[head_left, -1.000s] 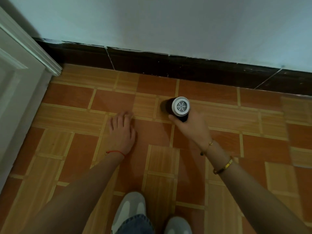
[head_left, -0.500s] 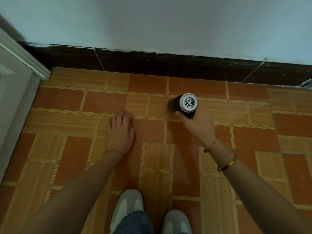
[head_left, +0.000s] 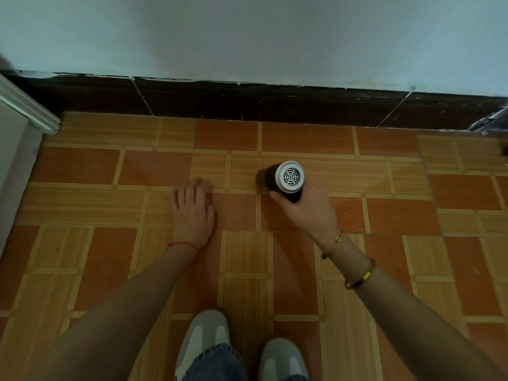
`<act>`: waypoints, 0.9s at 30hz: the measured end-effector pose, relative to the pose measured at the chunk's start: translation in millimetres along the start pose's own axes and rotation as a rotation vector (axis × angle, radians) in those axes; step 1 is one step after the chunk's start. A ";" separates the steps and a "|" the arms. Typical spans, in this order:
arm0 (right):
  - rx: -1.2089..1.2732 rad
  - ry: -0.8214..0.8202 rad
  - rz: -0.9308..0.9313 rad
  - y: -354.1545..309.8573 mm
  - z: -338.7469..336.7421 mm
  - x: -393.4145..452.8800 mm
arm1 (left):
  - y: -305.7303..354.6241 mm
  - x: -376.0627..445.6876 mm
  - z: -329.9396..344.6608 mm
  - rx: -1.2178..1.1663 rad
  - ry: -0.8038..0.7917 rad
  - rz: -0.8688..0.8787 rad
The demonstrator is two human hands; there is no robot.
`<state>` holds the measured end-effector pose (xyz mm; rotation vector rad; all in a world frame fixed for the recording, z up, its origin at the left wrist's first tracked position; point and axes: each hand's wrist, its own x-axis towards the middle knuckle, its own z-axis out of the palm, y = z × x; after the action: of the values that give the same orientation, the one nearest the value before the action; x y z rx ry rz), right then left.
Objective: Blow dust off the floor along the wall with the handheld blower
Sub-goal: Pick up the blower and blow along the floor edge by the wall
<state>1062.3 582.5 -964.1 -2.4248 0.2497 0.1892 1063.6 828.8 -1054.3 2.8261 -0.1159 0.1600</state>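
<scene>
My right hand [head_left: 308, 213] grips the handle of the handheld blower [head_left: 283, 178], a dark barrel with a white round rear grille facing me. Its nozzle end points left and slightly toward the wall, low over the floor [head_left: 302, 138]. My left hand [head_left: 192, 213] lies flat on the orange and tan tiles, fingers together, left of the blower and apart from it. The pale wall [head_left: 247, 37] meets the floor at a dark brown skirting [head_left: 247, 100]. No dust is visible at this scale.
A white door frame [head_left: 30, 111] stands at the left edge. My two grey shoes [head_left: 203, 342] are at the bottom centre. Some dark object [head_left: 492, 122] pokes in at the right edge by the skirting.
The view has shifted right along the wall, so the door frame sits farther left. The blower has moved right relative to my left hand, which stays flat on the tiles.
</scene>
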 end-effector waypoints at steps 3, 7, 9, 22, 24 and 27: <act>-0.010 0.068 0.038 4.4 -6.5 4.7 | 3.2 4.2 2.7 -0.008 -0.012 -0.001; 0.019 0.169 0.076 9.7 -13.0 12.0 | 4.9 6.6 7.4 -0.009 -0.043 -0.010; 0.035 0.207 0.076 11.9 -14.7 17.9 | 5.2 6.5 9.5 -0.012 -0.055 -0.008; 0.111 0.200 0.040 -7.6 -10.8 82.4 | 3.0 6.0 11.9 -0.048 -0.028 -0.014; 0.114 0.187 0.016 -15.0 -6.6 91.5 | 2.6 5.8 11.5 -0.042 -0.034 -0.013; 0.114 0.165 -0.034 -29.0 2.1 103.0 | 2.6 6.9 10.1 -0.054 -0.043 -0.015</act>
<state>1168.8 592.3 -968.4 -2.3315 0.2846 -0.0399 1071.1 822.8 -1062.2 2.7769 -0.1070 0.0912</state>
